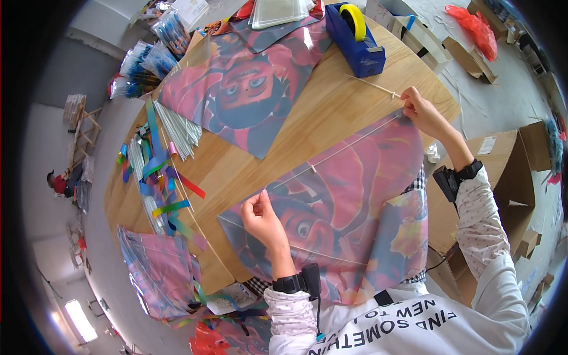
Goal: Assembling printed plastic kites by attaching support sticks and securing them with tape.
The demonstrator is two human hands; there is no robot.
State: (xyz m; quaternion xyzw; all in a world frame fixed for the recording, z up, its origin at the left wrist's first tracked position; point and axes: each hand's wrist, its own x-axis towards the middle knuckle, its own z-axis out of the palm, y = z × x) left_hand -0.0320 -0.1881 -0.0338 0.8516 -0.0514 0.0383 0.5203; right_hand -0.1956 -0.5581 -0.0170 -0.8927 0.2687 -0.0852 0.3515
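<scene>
A kite (349,195) with a pink and blue cartoon print lies across the near table edge and my lap. A thin white rod (355,142) with a small white fitting runs along its upper edge. My left hand (264,223) is closed in a pinch on that edge, near the rod's left end. At the kite's upper right corner my right hand (423,111) pinches the edge, its fingertips partly hiding what they grip. Touching or just beside those fingertips is the end of another thin rod (373,84), which lies on the table.
The round wooden table (319,109) holds a second printed kite (248,83), a blue tape dispenser (358,44), white rods (177,127) and colourful ribbon strips (157,168). Folded printed sheets (157,266) hang at the left edge. A cardboard box (491,171) stands at right.
</scene>
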